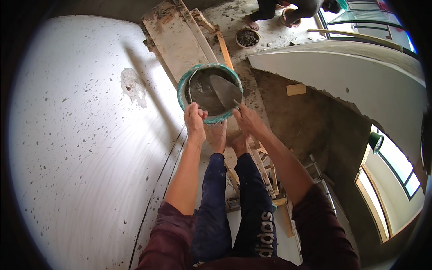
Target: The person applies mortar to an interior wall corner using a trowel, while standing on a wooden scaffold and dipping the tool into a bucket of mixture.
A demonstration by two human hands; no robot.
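A teal bucket (182, 92) with wet grey mortar (202, 92) inside hangs or rests in front of me, above the planks. My left hand (195, 119) is closed at the near left side of its rim, where the thin wire handle comes down. My right hand (248, 119) is closed around the handle of a trowel at the near right of the rim. The trowel's pointed metal blade (225, 92) lies inside the bucket, touching the mortar. My bare feet (219, 135) stand on the planks below the bucket.
A splattered white wall (90, 135) with a grey patch (133, 87) rises at left. Ahead runs a wooden plank platform (180, 40). Wooden rungs (265, 166) and a drop lie at right, beside a white parapet (342, 67). Far off, a person (301, 10) bends near a mortar tub (247, 38).
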